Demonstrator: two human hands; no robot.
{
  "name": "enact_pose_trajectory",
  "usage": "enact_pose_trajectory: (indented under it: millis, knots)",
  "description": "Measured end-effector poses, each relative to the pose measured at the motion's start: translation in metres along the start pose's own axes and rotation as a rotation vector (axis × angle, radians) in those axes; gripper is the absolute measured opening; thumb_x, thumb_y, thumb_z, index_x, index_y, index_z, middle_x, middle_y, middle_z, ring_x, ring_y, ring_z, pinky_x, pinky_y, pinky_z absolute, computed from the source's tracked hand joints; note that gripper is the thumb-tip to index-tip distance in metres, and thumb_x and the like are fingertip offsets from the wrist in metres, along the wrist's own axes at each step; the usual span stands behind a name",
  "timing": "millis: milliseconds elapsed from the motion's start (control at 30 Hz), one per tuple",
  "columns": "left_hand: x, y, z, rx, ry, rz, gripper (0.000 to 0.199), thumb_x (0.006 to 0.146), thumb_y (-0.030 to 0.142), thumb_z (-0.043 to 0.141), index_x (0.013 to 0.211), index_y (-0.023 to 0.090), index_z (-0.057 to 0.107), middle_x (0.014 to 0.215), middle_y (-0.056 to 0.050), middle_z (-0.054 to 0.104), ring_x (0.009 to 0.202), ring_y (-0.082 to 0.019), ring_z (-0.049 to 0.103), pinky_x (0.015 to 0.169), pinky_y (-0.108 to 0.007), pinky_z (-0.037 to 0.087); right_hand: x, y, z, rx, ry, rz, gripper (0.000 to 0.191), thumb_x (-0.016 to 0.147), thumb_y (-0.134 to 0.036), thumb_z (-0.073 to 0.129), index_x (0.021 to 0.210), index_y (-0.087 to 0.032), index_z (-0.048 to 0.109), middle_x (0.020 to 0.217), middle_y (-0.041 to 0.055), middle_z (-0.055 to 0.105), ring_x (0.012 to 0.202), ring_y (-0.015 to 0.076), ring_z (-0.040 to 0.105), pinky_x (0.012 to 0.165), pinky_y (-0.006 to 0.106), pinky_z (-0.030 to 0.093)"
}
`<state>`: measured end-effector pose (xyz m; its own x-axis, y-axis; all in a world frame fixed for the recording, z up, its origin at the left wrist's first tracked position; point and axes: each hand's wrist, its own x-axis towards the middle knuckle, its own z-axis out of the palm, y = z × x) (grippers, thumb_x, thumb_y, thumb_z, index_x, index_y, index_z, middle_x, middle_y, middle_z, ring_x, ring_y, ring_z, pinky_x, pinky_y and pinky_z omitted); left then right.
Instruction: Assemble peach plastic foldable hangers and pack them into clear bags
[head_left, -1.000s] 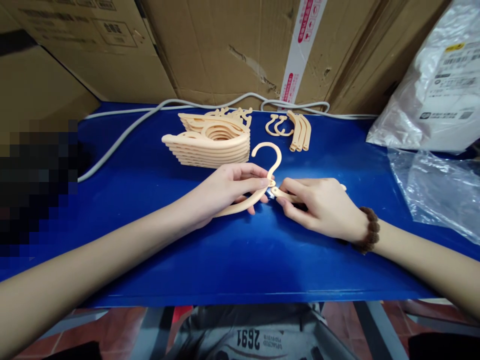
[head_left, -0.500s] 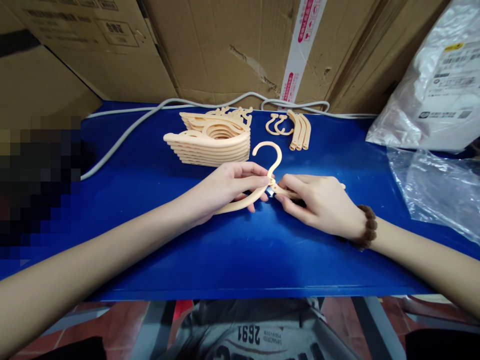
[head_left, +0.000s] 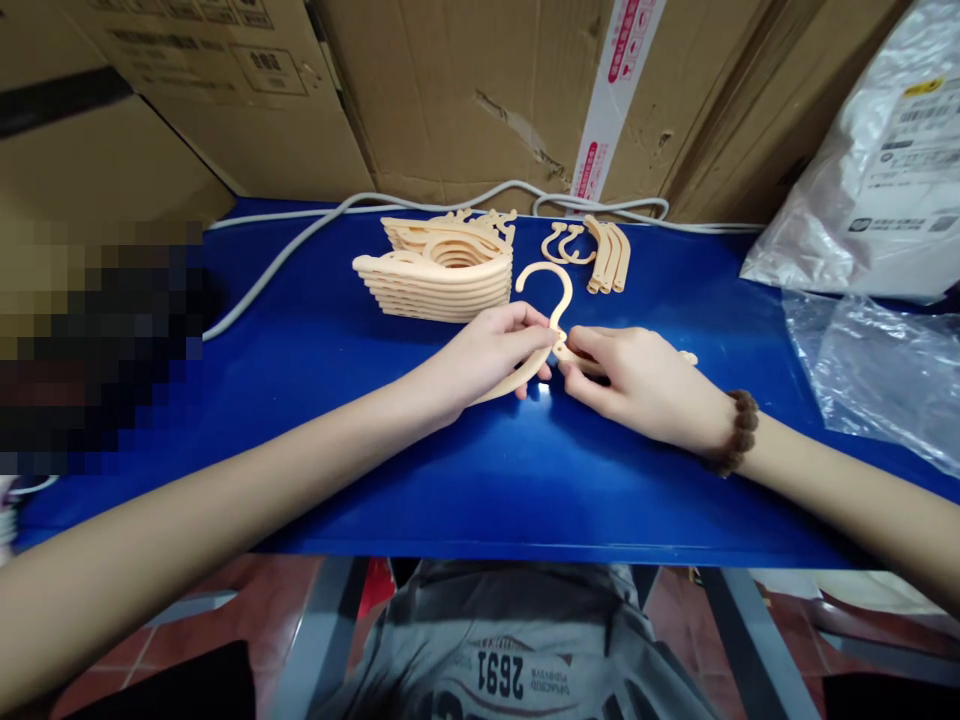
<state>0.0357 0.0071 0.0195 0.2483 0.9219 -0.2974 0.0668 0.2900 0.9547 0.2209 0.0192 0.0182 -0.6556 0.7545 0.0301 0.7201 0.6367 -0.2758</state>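
A cream plastic clothes hanger [head_left: 568,292] with its hook pointing up is between my hands over the blue tabletop. My left hand [head_left: 487,355] grips its left arm and the base of the hook, thumb on top. Fingers of my right hand [head_left: 637,380] pinch the right arm close to the centre joint; most of that arm is hidden under the palm, and its end shows past the knuckles. Just behind lies a stack of folded cream hangers [head_left: 442,285]. To its right are two loose hooks [head_left: 576,245] and several curved arm pieces [head_left: 609,258].
Cardboard boxes [head_left: 465,100] stand along the back edge of the blue table [head_left: 450,500]. A white cable [head_left: 292,240] runs in front of them. Plastic packaging [head_left: 862,190] with a label sits at the right, a clear bag [head_left: 877,370] before it. Something blurred dark occupies the left.
The view has shifted slightly, so the table and boxes appear a little to the right and higher. Both hands keep their hold on the hanger, with little change in its pose.
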Motion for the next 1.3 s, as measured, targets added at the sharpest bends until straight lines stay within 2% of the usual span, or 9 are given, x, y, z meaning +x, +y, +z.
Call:
enact_pose_trajectory:
  millis: [167, 333, 500, 600, 733, 833, 933, 1100, 1300]
  knots:
    - [0.004, 0.006, 0.011, -0.024, 0.049, 0.062, 0.022, 0.101, 0.017, 0.056, 0.079, 0.018, 0.053, 0.059, 0.003, 0.062, 0.044, -0.008, 0.051, 0.043, -0.017, 0.040, 0.009, -0.009, -0.017, -0.022, -0.131, 0.151, 0.030, 0.098, -0.033, 0.045, 0.072, -0.020, 0.048, 0.069, 0.0032, 0.061, 0.058, 0.0128, 0.046, 0.060, 0.029, 0.029]
    - [0.014, 0.008, 0.017, -0.059, 0.037, 0.123, 0.022, 0.099, 0.014, 0.056, 0.078, 0.019, 0.052, 0.058, 0.003, 0.059, 0.052, -0.010, 0.057, 0.043, -0.016, 0.041, 0.014, -0.002, -0.023, -0.049, -0.179, 0.223, 0.037, 0.101, -0.039, 0.043, 0.071, -0.020, 0.050, 0.067, 0.0027, 0.060, 0.056, 0.0127, 0.044, 0.058, 0.029, 0.027]
    - [0.017, 0.001, 0.010, -0.039, -0.042, 0.142, 0.018, 0.098, 0.014, 0.058, 0.081, 0.017, 0.057, 0.064, 0.001, 0.063, 0.055, -0.009, 0.061, 0.044, -0.016, 0.045, 0.007, 0.007, -0.019, -0.017, -0.111, 0.153, 0.030, 0.101, -0.039, 0.046, 0.077, -0.021, 0.046, 0.070, 0.0001, 0.056, 0.059, 0.0118, 0.043, 0.060, 0.028, 0.027]
    - [0.013, -0.002, 0.004, -0.050, -0.083, 0.140, 0.012, 0.096, 0.015, 0.062, 0.084, 0.015, 0.061, 0.068, 0.001, 0.065, 0.058, -0.010, 0.064, 0.043, -0.016, 0.047, 0.002, 0.011, -0.018, 0.027, -0.079, 0.078, 0.032, 0.100, -0.047, 0.050, 0.082, -0.021, 0.046, 0.070, -0.0011, 0.053, 0.059, 0.0120, 0.042, 0.060, 0.028, 0.026]
    - [0.007, -0.003, -0.001, -0.068, -0.090, 0.153, 0.008, 0.094, 0.017, 0.064, 0.087, 0.014, 0.066, 0.076, -0.001, 0.069, 0.056, -0.009, 0.065, 0.042, -0.016, 0.047, -0.001, 0.012, -0.019, 0.073, -0.076, 0.002, 0.028, 0.102, -0.046, 0.042, 0.089, -0.021, 0.047, 0.074, -0.0003, 0.054, 0.061, 0.0137, 0.044, 0.062, 0.028, 0.029]
    - [0.006, -0.003, -0.002, -0.060, -0.079, 0.170, 0.008, 0.093, 0.019, 0.065, 0.090, 0.014, 0.069, 0.084, -0.003, 0.072, 0.056, -0.008, 0.065, 0.043, -0.016, 0.047, -0.003, 0.011, -0.019, 0.022, -0.073, 0.040, 0.023, 0.103, -0.040, 0.037, 0.098, -0.021, 0.048, 0.075, 0.0009, 0.055, 0.059, 0.0153, 0.045, 0.061, 0.028, 0.030]
    - [0.007, -0.003, -0.002, -0.053, -0.079, 0.170, 0.009, 0.092, 0.021, 0.066, 0.092, 0.013, 0.071, 0.089, -0.004, 0.073, 0.057, -0.008, 0.065, 0.044, -0.016, 0.047, -0.003, 0.010, -0.019, -0.055, -0.077, 0.048, 0.028, 0.104, -0.041, 0.032, 0.097, -0.020, 0.049, 0.072, 0.0018, 0.056, 0.057, 0.0163, 0.045, 0.060, 0.029, 0.030]
    - [0.008, -0.005, -0.002, -0.057, -0.074, 0.151, 0.008, 0.092, 0.021, 0.066, 0.091, 0.014, 0.070, 0.083, -0.003, 0.071, 0.057, -0.009, 0.066, 0.043, -0.016, 0.047, -0.002, 0.011, -0.020, -0.111, -0.123, 0.014, 0.031, 0.104, -0.041, 0.031, 0.095, -0.020, 0.053, 0.076, 0.0050, 0.061, 0.064, 0.0181, 0.053, 0.064, 0.030, 0.031]
    - [0.004, -0.004, -0.001, -0.093, -0.120, 0.153, 0.007, 0.092, 0.021, 0.066, 0.092, 0.015, 0.070, 0.087, -0.002, 0.072, 0.057, -0.009, 0.066, 0.043, -0.015, 0.048, -0.006, 0.010, -0.023, -0.247, -0.067, -0.016, 0.036, 0.102, -0.042, 0.030, 0.096, -0.019, 0.057, 0.062, 0.0018, 0.050, 0.054, 0.0170, 0.040, 0.058, 0.031, 0.021]
